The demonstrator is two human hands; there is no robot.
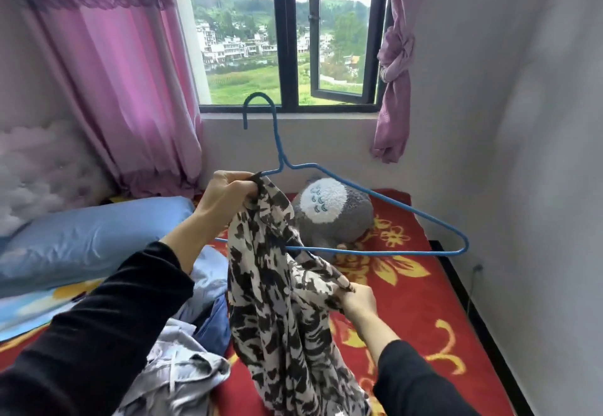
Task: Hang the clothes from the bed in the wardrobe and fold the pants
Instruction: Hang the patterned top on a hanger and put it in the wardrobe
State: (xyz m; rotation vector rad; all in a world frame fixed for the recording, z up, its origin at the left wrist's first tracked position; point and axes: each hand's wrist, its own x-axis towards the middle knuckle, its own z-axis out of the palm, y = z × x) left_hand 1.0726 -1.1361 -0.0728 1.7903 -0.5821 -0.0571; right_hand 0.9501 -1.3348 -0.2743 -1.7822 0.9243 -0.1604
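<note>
The bed (411, 311), spread with a red sheet printed with yellow flowers, fills the lower part of the view under a window with pink curtains. A blue pillow (91, 236) lies at its left, and a heap of blue and grey clothes (182, 373) waits at the near edge. Above that heap hangs the black-and-white patterned garment (277, 311), held up off the bed. It drapes over the left half of a blue wire hanger (278, 141). The hanger's hook points up toward the window, and its right shoulder is bare above a grey plush toy (329, 216).

The person's left hand (228, 193) is curled tight round the hanger's left shoulder, with the top of the garment bunched in the same grip. The right hand (359, 298) pinches an edge of the fabric below the hanger's bottom bar, pulling it out to the right.

The step in hand looks like dressing the hanger, and only one side appears seated. The next move probably calls for the right hand to open the garment's neck or shoulder and draw it over the bare right end while the left hand keeps the wire steady. The thin fabric could slide off the smooth wire. The wardrobe is out of view.
</note>
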